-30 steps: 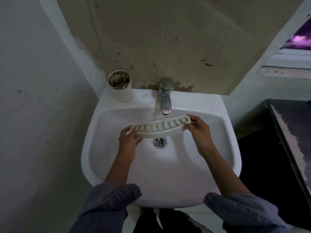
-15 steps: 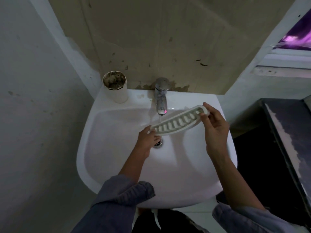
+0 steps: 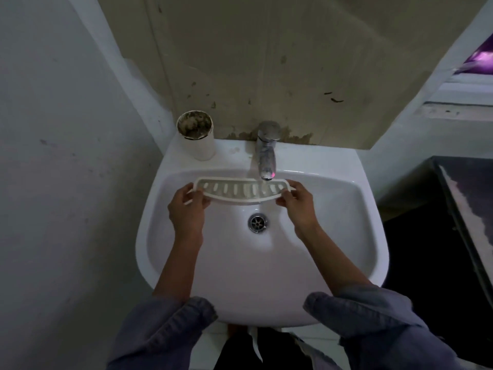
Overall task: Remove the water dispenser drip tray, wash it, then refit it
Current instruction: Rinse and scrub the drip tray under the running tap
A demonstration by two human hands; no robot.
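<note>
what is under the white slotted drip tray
The white slotted plastic drip tray, held by the left hand and right hand, hangs over the white ceramic basin; the round steel drain shows just nearer. Basin directly beneath is covered.

Your clothing
You wear grey-blue sleeves (image 3: 165, 329), bunched in thick folds; your left hand (image 3: 186, 212) and right hand (image 3: 298, 206) are bare.

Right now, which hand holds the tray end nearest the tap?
The right hand. It pinches the tray end just beside the tap spout, while the left hand grips the opposite end, well clear of it.
</note>
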